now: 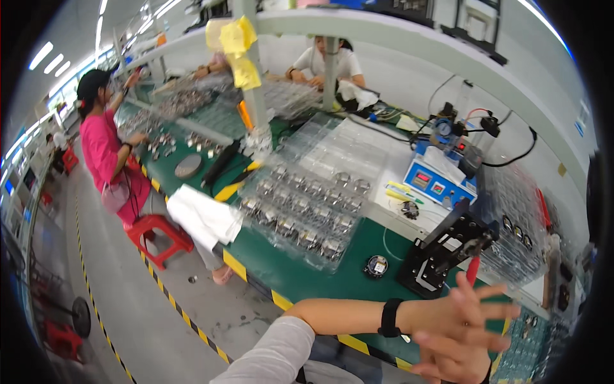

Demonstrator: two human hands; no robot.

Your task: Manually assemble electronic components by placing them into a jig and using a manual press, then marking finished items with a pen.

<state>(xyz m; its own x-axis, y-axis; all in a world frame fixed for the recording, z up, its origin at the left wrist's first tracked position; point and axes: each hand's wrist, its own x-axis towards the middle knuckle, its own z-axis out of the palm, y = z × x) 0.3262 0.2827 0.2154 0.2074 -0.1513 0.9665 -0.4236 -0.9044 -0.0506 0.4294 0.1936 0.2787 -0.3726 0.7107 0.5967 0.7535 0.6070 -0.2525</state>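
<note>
My left hand (441,313), with a black band on its wrist, reaches across to the right with fingers spread, holding nothing I can see. Against it, overlapping at the fingers, is my right hand (464,360), its fingers also stretched out and apart. Just beyond the hands stands a black metal fixture (441,253) with a red handle (472,271) close to my left fingertips. A small round electronic module (377,266) lies on the green mat (307,281), left of the fixture.
Clear plastic trays (300,205) hold rows of shiny round metal parts. A blue control box (440,179) with a gauge stands behind the fixture. More clear trays (511,217) are at the right. A white cloth (203,214) hangs over the bench edge. Co-workers sit farther along the bench.
</note>
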